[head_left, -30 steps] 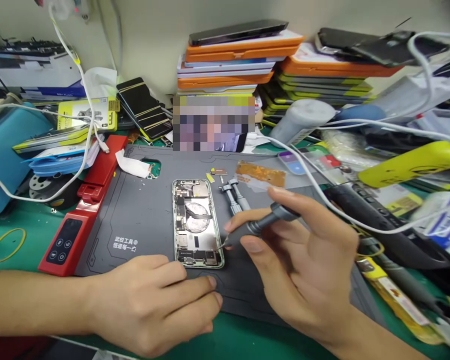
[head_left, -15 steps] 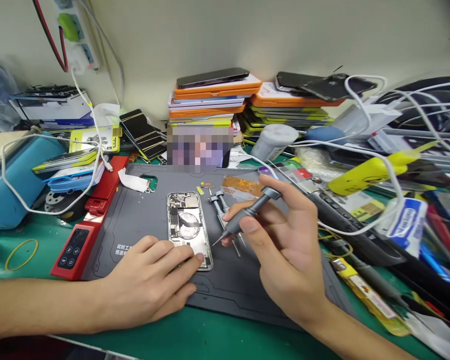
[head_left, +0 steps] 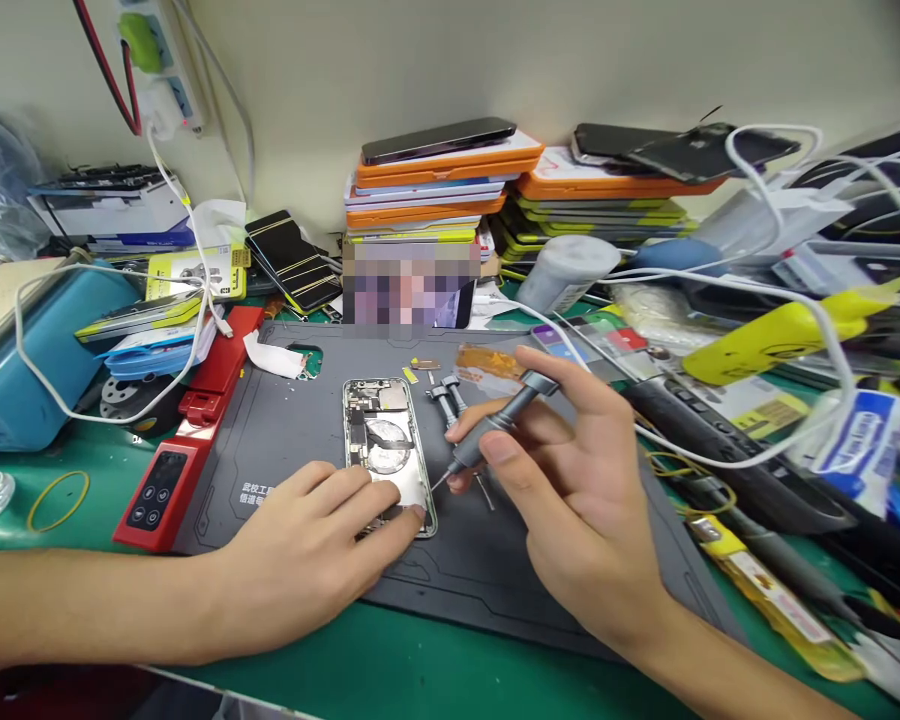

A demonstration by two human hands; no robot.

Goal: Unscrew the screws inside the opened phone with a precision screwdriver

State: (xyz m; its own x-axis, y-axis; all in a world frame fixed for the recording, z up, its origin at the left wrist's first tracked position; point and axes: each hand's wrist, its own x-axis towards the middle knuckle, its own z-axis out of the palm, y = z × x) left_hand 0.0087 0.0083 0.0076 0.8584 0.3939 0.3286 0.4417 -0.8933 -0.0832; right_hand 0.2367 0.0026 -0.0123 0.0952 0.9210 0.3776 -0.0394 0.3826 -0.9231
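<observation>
An opened phone with its insides showing lies on a dark grey work mat. My left hand rests on the phone's near end, fingers stretched over its lower part. My right hand pinches a grey precision screwdriver between thumb and fingers. Its thin tip hovers just right of the phone's lower edge. Two more screwdrivers lie on the mat behind the held one.
A red device with buttons lies along the mat's left edge, a blue box beyond it. Stacked orange cases with phones on top stand at the back. White cables, a yellow tool and clutter crowd the right.
My left hand slid forward from the mat's front edge onto the phone's near end. My right hand lifted the screwdriver slightly from the phone. The view tilted up.
</observation>
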